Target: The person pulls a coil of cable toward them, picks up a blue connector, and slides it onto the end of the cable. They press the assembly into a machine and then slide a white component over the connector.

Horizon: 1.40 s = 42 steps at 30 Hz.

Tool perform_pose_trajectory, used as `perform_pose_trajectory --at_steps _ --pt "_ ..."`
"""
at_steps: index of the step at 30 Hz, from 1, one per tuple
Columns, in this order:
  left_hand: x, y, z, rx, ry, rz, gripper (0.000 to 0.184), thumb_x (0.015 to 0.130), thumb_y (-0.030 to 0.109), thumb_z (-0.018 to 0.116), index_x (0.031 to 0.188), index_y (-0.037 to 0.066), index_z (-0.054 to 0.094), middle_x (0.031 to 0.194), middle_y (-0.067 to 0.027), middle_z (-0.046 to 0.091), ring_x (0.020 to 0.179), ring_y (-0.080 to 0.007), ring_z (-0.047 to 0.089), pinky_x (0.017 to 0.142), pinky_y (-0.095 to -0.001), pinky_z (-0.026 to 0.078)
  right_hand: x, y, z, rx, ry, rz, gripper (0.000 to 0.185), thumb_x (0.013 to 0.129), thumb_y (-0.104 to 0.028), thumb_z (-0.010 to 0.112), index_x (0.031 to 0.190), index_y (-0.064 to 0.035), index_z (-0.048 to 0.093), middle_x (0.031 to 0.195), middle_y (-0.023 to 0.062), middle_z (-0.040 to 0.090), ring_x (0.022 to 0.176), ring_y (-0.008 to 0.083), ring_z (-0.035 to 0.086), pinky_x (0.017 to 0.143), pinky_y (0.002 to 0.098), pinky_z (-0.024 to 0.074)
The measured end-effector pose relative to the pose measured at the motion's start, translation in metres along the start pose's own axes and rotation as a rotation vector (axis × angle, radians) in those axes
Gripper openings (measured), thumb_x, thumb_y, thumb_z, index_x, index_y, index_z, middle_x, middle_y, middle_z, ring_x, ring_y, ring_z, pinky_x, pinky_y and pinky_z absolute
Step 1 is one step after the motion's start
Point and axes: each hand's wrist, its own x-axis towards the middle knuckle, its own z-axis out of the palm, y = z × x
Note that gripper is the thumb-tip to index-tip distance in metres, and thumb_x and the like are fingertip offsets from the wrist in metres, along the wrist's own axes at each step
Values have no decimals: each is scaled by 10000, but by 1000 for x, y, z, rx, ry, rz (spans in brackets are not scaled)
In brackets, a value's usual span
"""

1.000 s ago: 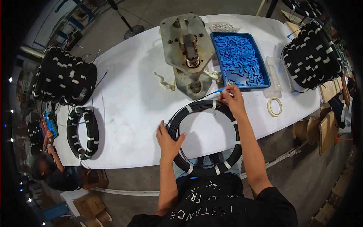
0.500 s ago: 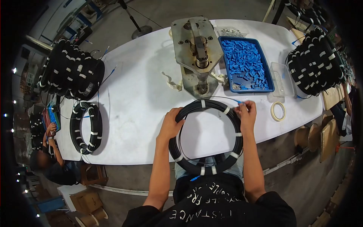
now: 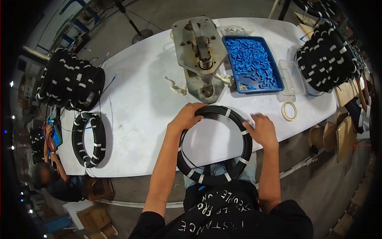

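A black cable coil banded with white tape rests at the table's front edge, partly over the lap. My left hand wraps round its upper left rim, fingers on top and thumb inside. At the upper right rim my right hand touches the coil with its thumb side, the fingers spread and nothing held. A loose cable strand crosses the coil's inside at the lower left. Beneath the coil, a small blue connector shows against the dark shirt.
A metal press stands behind the coil. Right of it are a blue tray of blue parts, a clear container, a tape roll and stacked coils. More coils and a single coil lie left, near another person.
My right hand has let go of the blue-tipped cable end and opened. My left hand has moved from the left side up along the rim, closing on it, and the coil has turned somewhat.
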Motion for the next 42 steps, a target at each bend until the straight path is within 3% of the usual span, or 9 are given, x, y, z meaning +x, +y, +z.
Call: perform_pose_trajectory --at_steps 4,8,11,14,19,22,24,29,42 --pt "-1 13 8 131 53 -45 614 727 73 738 1308 56 539 1206 -158 606 1125 -374 544 973 -431 453 42 -20 25 228 9 -319 585 763 -267 754 1274 -73 544 1172 161 593 1087 369 555 909 452 465" --pt "-25 38 13 385 331 -284 820 685 140 805 1402 71 414 1191 -187 580 1117 -378 543 946 -435 470 59 -31 50 202 -86 -307 626 755 -234 764 1306 -76 513 1189 161 571 1117 358 536 933 436 458" --pt "-51 30 10 173 454 -422 899 651 176 834 1409 33 373 1148 -209 580 1088 -375 564 926 -444 478 64 -28 61 391 -121 -242 620 759 -220 758 1306 -60 513 1131 158 586 1100 343 552 942 424 455" --pt "-74 17 11 137 293 -552 891 652 195 837 1392 1 381 1142 -197 588 1055 -388 580 904 -455 483 65 -29 58 449 -147 -219 653 752 -219 766 1323 -49 500 1112 163 591 1064 339 572 926 420 462" --pt "-72 14 20 194 407 -448 715 701 167 789 1329 8 487 1079 -205 611 994 -403 599 863 -439 499 63 -25 67 446 -100 -176 574 725 -231 791 1195 -27 534 1080 161 596 1007 335 590 889 412 475" --pt "-67 18 14 160 307 -482 550 724 112 746 1237 12 574 1078 -185 611 1006 -398 581 857 -439 492 56 -27 56 429 -90 -90 490 718 -243 797 1074 -24 541 1050 154 594 972 346 579 858 425 471" --pt "-62 10 14 237 296 -327 498 706 81 742 1188 47 620 1105 -133 607 1043 -374 556 885 -436 483 50 -27 59 405 -105 -42 465 716 -251 800 1027 -26 537 1033 149 592 953 347 574 843 433 470" --pt "-30 6 6 250 200 -249 514 694 56 729 1195 57 615 1136 -136 593 1066 -366 545 899 -441 486 39 -13 65 281 120 -78 492 718 -267 792 1117 -77 576 1046 133 588 986 358 552 846 474 454" --pt "-16 14 15 217 344 -260 707 719 263 791 1322 23 511 1215 -208 556 1105 -386 551 917 -454 481 44 -5 68 343 81 -63 628 714 -262 788 1275 -102 556 1159 136 556 1046 372 529 898 474 449"
